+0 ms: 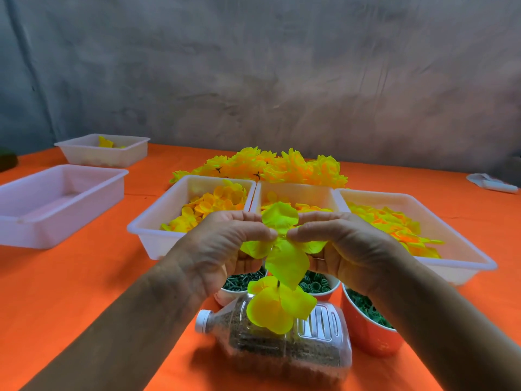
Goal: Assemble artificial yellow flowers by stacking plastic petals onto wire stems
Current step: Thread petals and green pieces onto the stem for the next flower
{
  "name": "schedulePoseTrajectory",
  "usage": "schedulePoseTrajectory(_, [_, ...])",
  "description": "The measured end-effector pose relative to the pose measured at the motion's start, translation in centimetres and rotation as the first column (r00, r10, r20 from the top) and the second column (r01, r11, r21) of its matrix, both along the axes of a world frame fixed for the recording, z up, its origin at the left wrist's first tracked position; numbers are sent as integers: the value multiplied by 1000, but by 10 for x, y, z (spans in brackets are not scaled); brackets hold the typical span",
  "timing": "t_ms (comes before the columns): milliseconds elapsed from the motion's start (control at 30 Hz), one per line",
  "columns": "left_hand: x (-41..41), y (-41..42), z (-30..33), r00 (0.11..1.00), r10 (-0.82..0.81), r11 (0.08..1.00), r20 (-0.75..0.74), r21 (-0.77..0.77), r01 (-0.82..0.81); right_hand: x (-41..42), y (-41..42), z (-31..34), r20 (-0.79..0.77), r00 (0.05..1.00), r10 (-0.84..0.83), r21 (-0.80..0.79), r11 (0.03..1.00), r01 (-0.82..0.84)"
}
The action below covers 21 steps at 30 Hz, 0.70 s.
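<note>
My left hand point(225, 244) and my right hand point(344, 246) meet in the middle of the view and both pinch a large yellow petal layer point(282, 241) at its centre. Below it a second yellow petal layer point(277, 306) sits lower on a thin wire stem point(278, 284), which stands up from a clear plastic bottle point(282, 348) lying on its side. Three white trays hold loose yellow petals: left tray point(158, 221), middle tray point(298, 190) and right tray point(456, 249). A pile of finished yellow flowers point(267, 166) lies behind them.
Under my hands stand cups of green parts: a white cup point(225, 294), a cup point(324, 286) and a red cup point(366, 331). An empty white tray point(36, 221) and a further tray point(112, 156) are at the left on the orange table point(84, 292). A white object point(493, 184) lies at the far right.
</note>
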State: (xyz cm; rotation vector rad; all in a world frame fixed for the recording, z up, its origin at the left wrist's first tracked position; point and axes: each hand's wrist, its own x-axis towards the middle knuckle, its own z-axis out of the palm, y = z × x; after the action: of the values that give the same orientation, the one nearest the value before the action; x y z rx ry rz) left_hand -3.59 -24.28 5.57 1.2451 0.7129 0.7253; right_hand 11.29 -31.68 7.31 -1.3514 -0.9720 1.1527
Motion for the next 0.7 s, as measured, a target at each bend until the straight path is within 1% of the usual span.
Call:
schedulePoseTrajectory(100, [1, 0, -4, 1000, -10, 1000, 5, -29, 10, 1, 1, -2, -14, 1000, -7, -30, 1000, 7])
schedulePoseTrajectory(200, [1, 1, -7, 1000, -18, 1000, -12, -24, 17, 3, 2, -5, -26, 1000, -11, -50, 999, 9])
schedulePoseTrajectory(367, [3, 2, -13, 999, -31, 999, -39, -18, 31, 1, 2, -10, -7, 1000, -7, -74, 997, 6])
schedulePoseTrajectory(567, [1, 2, -19, 998, -54, 998, -19, -40, 53, 1, 0, -11, 12, 1000, -9, -77, 997, 9])
schedulePoseTrajectory(700, [2, 5, -24, 997, -68, 997, -45, -41, 66, 0, 0, -14, -19, 1000, -12, -103, 995, 10])
